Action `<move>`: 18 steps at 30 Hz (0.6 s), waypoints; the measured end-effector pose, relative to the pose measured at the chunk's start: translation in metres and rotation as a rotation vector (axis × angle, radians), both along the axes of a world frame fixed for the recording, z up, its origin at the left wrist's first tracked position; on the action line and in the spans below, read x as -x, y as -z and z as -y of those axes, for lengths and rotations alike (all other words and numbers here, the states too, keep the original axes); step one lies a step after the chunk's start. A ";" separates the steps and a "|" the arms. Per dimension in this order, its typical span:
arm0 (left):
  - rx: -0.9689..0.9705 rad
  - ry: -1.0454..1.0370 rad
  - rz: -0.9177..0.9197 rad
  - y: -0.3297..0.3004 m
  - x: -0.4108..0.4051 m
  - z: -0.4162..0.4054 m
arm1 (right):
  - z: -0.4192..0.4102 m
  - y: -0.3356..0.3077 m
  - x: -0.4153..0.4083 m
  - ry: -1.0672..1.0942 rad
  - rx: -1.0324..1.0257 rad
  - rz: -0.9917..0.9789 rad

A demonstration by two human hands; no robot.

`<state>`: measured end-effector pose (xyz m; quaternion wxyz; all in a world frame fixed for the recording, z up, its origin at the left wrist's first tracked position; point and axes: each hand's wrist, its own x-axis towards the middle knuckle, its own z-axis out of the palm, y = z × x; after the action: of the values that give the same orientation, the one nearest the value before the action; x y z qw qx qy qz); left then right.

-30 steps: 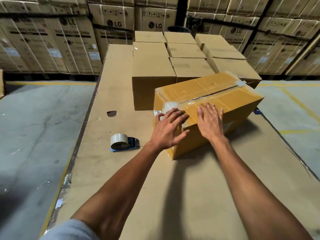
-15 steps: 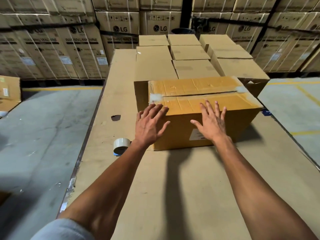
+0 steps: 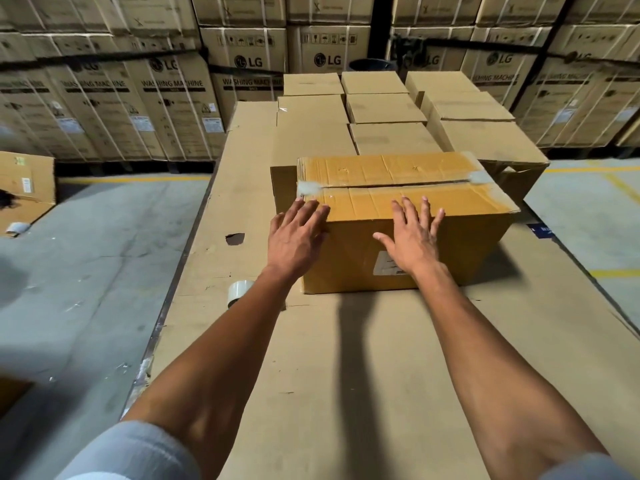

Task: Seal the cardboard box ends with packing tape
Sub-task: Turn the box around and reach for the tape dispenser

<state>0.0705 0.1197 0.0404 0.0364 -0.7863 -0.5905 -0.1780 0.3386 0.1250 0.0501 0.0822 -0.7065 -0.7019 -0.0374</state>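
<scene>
A yellowish cardboard box [image 3: 398,202] lies square to me on the cardboard-covered work surface [image 3: 346,375]. Its top flaps meet in a seam running left to right, with clear tape patches at both seam ends. My left hand [image 3: 296,237] rests flat with fingers spread on the box's near left corner. My right hand [image 3: 412,237] lies flat on the near top edge and front face, partly covering a white label. A roll of clear packing tape [image 3: 239,291] sits on the surface left of the box, partly hidden by my left forearm.
Several plain brown boxes [image 3: 381,133] stand in rows right behind the yellow box. Stacked washing machine cartons [image 3: 173,98] form a wall at the back. Grey floor lies on both sides. An open carton [image 3: 24,188] sits on the floor at far left. A hole [image 3: 235,238] marks the surface.
The box has turned from a diagonal lie to square with me. My hands shifted from its top corner to its near edge. The tape roll now lies partly behind my left forearm.
</scene>
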 end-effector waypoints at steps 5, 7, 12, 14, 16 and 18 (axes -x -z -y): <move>-0.008 0.000 0.052 0.014 0.031 0.024 | 0.027 0.014 0.033 -0.107 -0.136 -0.078; -0.020 -0.049 0.083 0.028 0.061 0.032 | 0.035 0.025 0.067 -0.216 -0.206 -0.119; 0.033 -0.050 0.061 0.051 0.082 0.046 | 0.063 0.040 0.101 -0.295 -0.395 -0.164; 0.071 -0.072 0.046 0.058 0.091 0.052 | 0.068 0.048 0.112 -0.326 -0.364 -0.181; 0.106 -0.096 0.051 0.070 0.109 0.059 | 0.068 0.058 0.131 -0.387 -0.262 -0.206; 0.144 -0.114 0.065 0.085 0.129 0.066 | 0.066 0.072 0.151 -0.421 -0.164 -0.255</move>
<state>-0.0589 0.0537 -0.0450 -0.0293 -0.7457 -0.6466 -0.1583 0.1875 0.0585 -0.0222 0.2329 -0.5346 -0.8123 0.0130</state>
